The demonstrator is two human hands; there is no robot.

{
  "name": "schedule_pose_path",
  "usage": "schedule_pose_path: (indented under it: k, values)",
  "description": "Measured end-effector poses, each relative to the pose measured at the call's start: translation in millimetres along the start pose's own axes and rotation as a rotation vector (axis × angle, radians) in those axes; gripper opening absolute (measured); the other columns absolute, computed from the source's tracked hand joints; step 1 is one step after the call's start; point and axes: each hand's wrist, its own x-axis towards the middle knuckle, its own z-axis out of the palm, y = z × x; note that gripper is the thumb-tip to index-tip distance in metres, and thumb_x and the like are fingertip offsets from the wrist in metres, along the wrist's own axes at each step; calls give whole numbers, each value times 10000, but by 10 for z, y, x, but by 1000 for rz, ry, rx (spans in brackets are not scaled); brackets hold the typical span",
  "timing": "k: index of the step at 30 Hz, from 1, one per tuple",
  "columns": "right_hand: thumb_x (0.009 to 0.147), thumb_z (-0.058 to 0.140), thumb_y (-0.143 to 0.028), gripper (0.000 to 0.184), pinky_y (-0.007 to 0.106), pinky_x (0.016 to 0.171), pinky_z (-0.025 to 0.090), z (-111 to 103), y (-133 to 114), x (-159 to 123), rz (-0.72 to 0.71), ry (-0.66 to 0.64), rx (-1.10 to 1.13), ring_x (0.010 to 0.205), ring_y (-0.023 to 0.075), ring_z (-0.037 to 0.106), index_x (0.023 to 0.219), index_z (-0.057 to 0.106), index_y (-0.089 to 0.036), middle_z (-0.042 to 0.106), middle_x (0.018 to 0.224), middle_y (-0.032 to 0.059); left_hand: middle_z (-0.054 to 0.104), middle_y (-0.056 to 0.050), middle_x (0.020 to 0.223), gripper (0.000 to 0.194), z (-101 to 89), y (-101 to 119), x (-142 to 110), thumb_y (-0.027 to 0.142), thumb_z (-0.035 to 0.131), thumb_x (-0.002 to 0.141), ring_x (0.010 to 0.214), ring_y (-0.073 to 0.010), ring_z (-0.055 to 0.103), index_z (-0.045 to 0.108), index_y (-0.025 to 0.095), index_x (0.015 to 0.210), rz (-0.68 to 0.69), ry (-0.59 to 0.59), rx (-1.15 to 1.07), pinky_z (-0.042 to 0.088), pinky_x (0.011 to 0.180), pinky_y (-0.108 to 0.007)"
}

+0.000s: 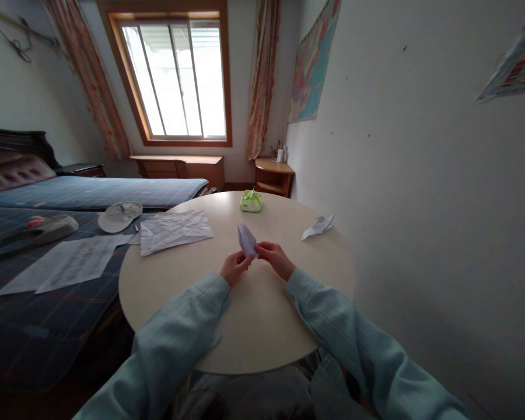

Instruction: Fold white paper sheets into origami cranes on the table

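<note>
Over the middle of a round cream table (262,326), both my hands pinch a small folded piece of pale paper (245,238) that stands up in a point. My left hand (235,268) grips its lower left edge with closed fingers. My right hand (275,257) holds its lower right edge, fingers also closed. Light blue sleeves cover both my arms.
A creased paper sheet (175,231) lies at the table's far left, a folded paper figure (317,227) at the far right, a green packet (251,201) at the back. A bed (48,274) with printed sheets, a cap (119,216) and a mouse stands left. A wall is close on the right.
</note>
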Motion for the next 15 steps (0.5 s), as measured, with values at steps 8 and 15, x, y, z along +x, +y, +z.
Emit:
schedule_pose_path:
  k: [8, 15]
  values:
    - [559, 660, -355, 251, 225, 559, 322, 21, -29, -26, -41, -76, -170, 542, 75, 452, 625, 595, -122, 540, 549, -32, 397, 14, 430, 540, -23, -29, 14, 625, 329, 668, 423, -82, 369, 451, 133, 482, -60, 76, 100, 253, 417, -214]
    - [537, 669, -339, 247, 221, 536, 315, 24, -6, -7, -15, -92, -121, 526, 74, 443, 600, 553, -131, 521, 544, -36, 368, 23, 409, 517, -10, -19, 11, 597, 327, 678, 404, -72, 333, 424, 145, 448, -56, 101, 114, 230, 408, -213]
